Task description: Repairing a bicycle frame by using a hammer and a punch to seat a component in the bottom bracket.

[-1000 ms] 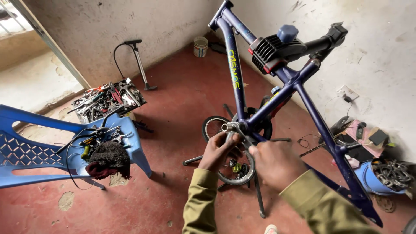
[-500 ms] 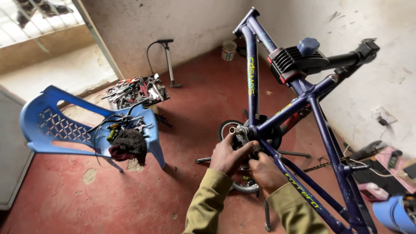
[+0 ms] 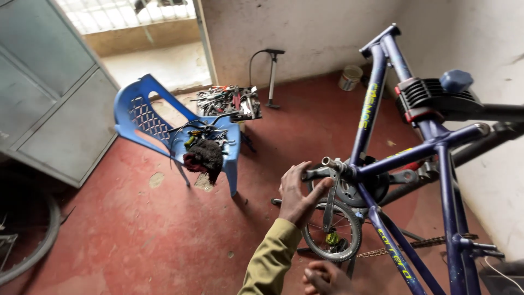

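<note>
L hand (image 3: 297, 192) wraps loosely on crank arm (image 3: 329, 201), which hangs down; R hand (image 3: 326, 277) is lower, holds nothing visible.

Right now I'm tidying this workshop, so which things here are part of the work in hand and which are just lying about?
In hand:
left hand on the crank
blue bike frame
clamp holding the frame
right hand, low, holding nothing visible

Lying about:
blue chair with a dark rag
tool tray
floor pump
small wheel
chain
paint tin
</note>
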